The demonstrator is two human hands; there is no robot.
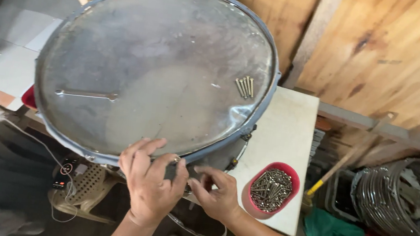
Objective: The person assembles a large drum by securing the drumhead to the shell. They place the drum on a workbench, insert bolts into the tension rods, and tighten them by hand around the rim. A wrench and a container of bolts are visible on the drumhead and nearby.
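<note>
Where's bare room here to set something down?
Free: the white tabletop between the drum and red bowl; the drumhead between wrench and loose screws. Crowded: the near rim, where left hand and right hand meet.

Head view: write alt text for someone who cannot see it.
Both hands, left hand and right hand, work at the near rim of a large drum lying flat on a white table. A wrench and a few bolts rest on the drumhead; a red bowl of bolts sits beside it.
</note>
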